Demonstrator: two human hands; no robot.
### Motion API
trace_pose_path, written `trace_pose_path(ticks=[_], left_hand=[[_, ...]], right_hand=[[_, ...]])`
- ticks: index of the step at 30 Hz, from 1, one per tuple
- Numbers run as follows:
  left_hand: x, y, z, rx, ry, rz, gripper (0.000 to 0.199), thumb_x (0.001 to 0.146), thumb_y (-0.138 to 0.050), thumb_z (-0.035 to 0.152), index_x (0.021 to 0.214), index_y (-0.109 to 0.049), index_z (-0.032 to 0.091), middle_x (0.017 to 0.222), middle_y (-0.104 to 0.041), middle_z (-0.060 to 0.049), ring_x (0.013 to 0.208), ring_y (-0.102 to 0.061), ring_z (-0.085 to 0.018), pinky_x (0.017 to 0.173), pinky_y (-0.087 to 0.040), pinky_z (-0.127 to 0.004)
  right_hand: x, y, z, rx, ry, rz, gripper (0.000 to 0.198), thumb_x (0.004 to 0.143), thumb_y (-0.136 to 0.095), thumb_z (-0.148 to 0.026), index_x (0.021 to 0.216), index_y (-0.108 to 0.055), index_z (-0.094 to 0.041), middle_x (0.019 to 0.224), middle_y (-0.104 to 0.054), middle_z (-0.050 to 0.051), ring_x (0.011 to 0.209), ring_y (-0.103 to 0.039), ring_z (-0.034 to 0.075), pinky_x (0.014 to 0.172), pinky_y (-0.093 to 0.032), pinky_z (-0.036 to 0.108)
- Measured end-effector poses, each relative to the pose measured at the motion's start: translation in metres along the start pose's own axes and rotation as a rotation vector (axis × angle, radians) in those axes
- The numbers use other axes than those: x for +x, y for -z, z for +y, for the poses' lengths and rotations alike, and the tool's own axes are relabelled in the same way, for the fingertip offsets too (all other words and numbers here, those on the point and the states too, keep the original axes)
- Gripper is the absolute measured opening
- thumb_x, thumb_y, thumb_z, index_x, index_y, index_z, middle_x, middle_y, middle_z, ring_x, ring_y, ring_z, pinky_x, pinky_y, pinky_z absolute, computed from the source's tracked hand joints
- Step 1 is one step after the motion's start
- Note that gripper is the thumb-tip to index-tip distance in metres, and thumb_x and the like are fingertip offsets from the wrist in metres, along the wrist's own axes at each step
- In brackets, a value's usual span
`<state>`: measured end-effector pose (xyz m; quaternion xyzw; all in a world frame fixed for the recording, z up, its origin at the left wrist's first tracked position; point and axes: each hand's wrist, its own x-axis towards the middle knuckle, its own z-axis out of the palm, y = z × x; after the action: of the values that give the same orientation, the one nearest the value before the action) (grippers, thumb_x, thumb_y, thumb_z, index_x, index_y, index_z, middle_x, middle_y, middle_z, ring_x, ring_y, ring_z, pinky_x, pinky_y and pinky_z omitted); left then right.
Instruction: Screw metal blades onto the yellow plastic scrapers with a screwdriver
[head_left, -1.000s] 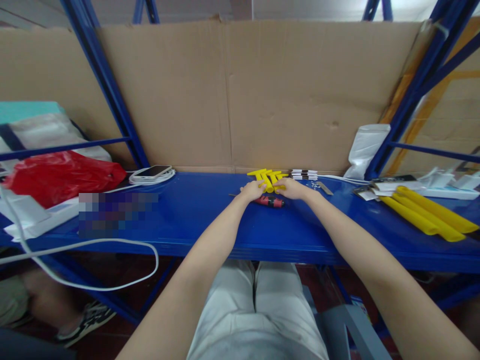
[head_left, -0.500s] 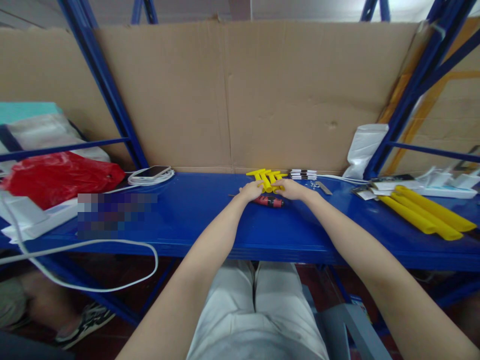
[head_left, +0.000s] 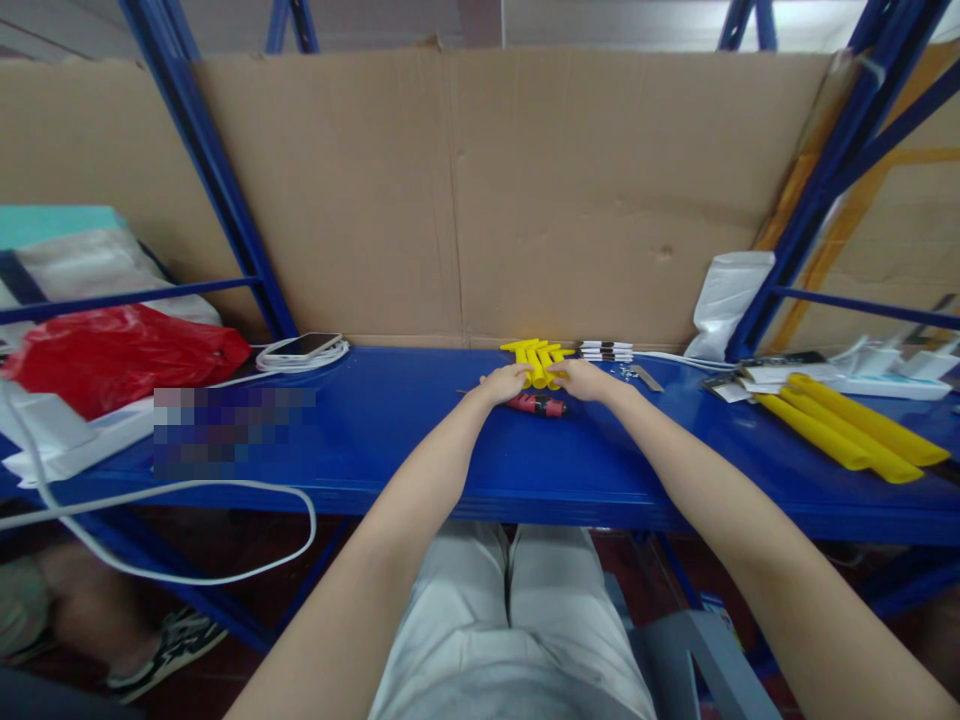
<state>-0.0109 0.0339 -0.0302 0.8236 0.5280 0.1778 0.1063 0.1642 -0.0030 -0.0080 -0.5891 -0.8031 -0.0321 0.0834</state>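
Several yellow T-shaped pieces (head_left: 538, 368) lie side by side at the back of the blue table. My left hand (head_left: 505, 383) is closed at their left side, its fingertips against the yellow. From the right, my right hand (head_left: 583, 380) grips the rightmost piece with bent fingers. Part of the row is hidden behind my fingers. Just in front of the hands lies a red and black screwdriver (head_left: 541, 405), its thin shaft partly covered by my left hand. Small shiny bits, too tiny to name, and a flat grey strip (head_left: 647, 379) lie right of my right hand.
White-and-black small parts (head_left: 606, 351) are stacked behind my right hand. Yellow tubes (head_left: 847, 425) lie at the right on the blue table (head_left: 405, 420). A phone on a coiled white cable (head_left: 307, 350) and a red bag (head_left: 127, 350) are leftward. Cardboard (head_left: 450, 200) stands behind.
The yellow pieces' left end has shifted slightly right, and the row looks more tightly gathered. My left hand has moved a little right with it; my right hand stays nearly in place.
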Motion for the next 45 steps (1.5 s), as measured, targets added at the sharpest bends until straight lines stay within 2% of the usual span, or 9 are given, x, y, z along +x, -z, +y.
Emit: trace_pose_path(ticks=[7, 11, 16, 20, 23, 26, 33, 38, 45], left_hand=[[-0.002, 0.001, 0.002, -0.04, 0.048, -0.022, 0.048, 0.095, -0.031, 0.028, 0.134, -0.058, 0.035, 0.145, -0.053, 0.003, 0.132, -0.05, -0.02, 0.113, -0.034, -0.04], [-0.003, 0.001, 0.002, -0.053, 0.053, -0.023, 0.047, 0.095, -0.032, 0.029, 0.135, -0.057, 0.033, 0.146, -0.052, 0.002, 0.133, -0.05, -0.02, 0.112, -0.035, -0.038], [-0.004, 0.004, 0.004, -0.044, 0.059, -0.034, 0.046, 0.096, -0.035, 0.032, 0.137, -0.055, 0.029, 0.147, -0.051, -0.001, 0.136, -0.047, -0.02, 0.112, -0.035, -0.036], [-0.006, 0.005, 0.006, -0.04, 0.058, -0.012, 0.046, 0.097, -0.035, 0.032, 0.139, -0.054, 0.028, 0.147, -0.051, -0.002, 0.135, -0.047, -0.019, 0.111, -0.036, -0.034], [-0.009, 0.006, 0.008, -0.025, 0.067, 0.015, 0.046, 0.097, -0.036, 0.033, 0.138, -0.055, 0.028, 0.145, -0.053, -0.003, 0.134, -0.048, -0.021, 0.111, -0.036, -0.036], [-0.012, 0.008, 0.011, -0.001, 0.069, 0.042, 0.045, 0.097, -0.036, 0.034, 0.136, -0.057, 0.03, 0.143, -0.055, -0.002, 0.132, -0.051, -0.024, 0.11, -0.038, -0.04], [-0.015, 0.008, 0.016, 0.047, 0.045, 0.028, 0.042, 0.094, -0.041, 0.031, 0.13, -0.062, 0.029, 0.142, -0.057, -0.003, 0.129, -0.053, -0.024, 0.109, -0.039, -0.041], [-0.014, 0.007, 0.015, 0.046, 0.021, 0.011, 0.041, 0.094, -0.041, 0.031, 0.128, -0.064, 0.027, 0.141, -0.058, -0.003, 0.129, -0.054, -0.024, 0.109, -0.039, -0.04], [-0.019, 0.01, 0.019, 0.052, 0.036, 0.04, 0.04, 0.092, -0.044, 0.03, 0.126, -0.065, 0.031, 0.14, -0.058, 0.0, 0.129, -0.053, -0.022, 0.109, -0.038, -0.039]], right_hand=[[0.0, 0.001, -0.001, -0.006, -0.071, 0.009, 0.046, 0.091, -0.054, -0.018, 0.137, -0.058, -0.014, 0.135, -0.06, 0.014, 0.127, -0.055, 0.027, 0.108, -0.041, 0.035], [0.001, 0.0, 0.005, 0.028, -0.035, 0.028, 0.047, 0.086, -0.061, -0.016, 0.133, -0.06, -0.016, 0.134, -0.061, 0.012, 0.125, -0.057, 0.025, 0.107, -0.042, 0.034], [0.004, -0.004, 0.018, 0.104, -0.027, 0.018, 0.051, 0.08, -0.068, -0.016, 0.13, -0.059, -0.012, 0.13, -0.064, 0.015, 0.118, -0.062, 0.025, 0.103, -0.044, 0.032], [0.003, -0.002, 0.03, 0.181, 0.05, -0.014, 0.052, 0.075, -0.072, -0.015, 0.126, -0.061, -0.016, 0.119, -0.07, 0.01, 0.107, -0.067, 0.022, 0.098, -0.047, 0.03], [0.001, 0.003, 0.035, 0.147, 0.061, -0.08, 0.048, 0.075, -0.07, -0.013, 0.122, -0.063, -0.017, 0.123, -0.069, 0.01, 0.11, -0.066, 0.023, 0.099, -0.047, 0.03], [-0.001, 0.007, 0.036, 0.052, 0.012, -0.126, 0.043, 0.076, -0.066, -0.01, 0.118, -0.066, -0.017, 0.126, -0.066, 0.012, 0.115, -0.064, 0.025, 0.1, -0.047, 0.031], [-0.006, 0.014, 0.03, 0.008, 0.003, -0.137, 0.044, 0.078, -0.061, -0.008, 0.12, -0.066, -0.021, 0.124, -0.068, 0.008, 0.114, -0.065, 0.024, 0.098, -0.048, 0.03], [-0.01, 0.021, 0.026, -0.009, -0.098, -0.121, 0.046, 0.081, -0.058, -0.007, 0.127, -0.064, -0.016, 0.126, -0.067, 0.011, 0.118, -0.062, 0.026, 0.102, -0.046, 0.034], [-0.005, 0.013, 0.028, 0.029, 0.007, -0.113, 0.05, 0.079, -0.058, -0.005, 0.126, -0.065, -0.019, 0.13, -0.065, 0.007, 0.12, -0.061, 0.023, 0.105, -0.044, 0.033]])
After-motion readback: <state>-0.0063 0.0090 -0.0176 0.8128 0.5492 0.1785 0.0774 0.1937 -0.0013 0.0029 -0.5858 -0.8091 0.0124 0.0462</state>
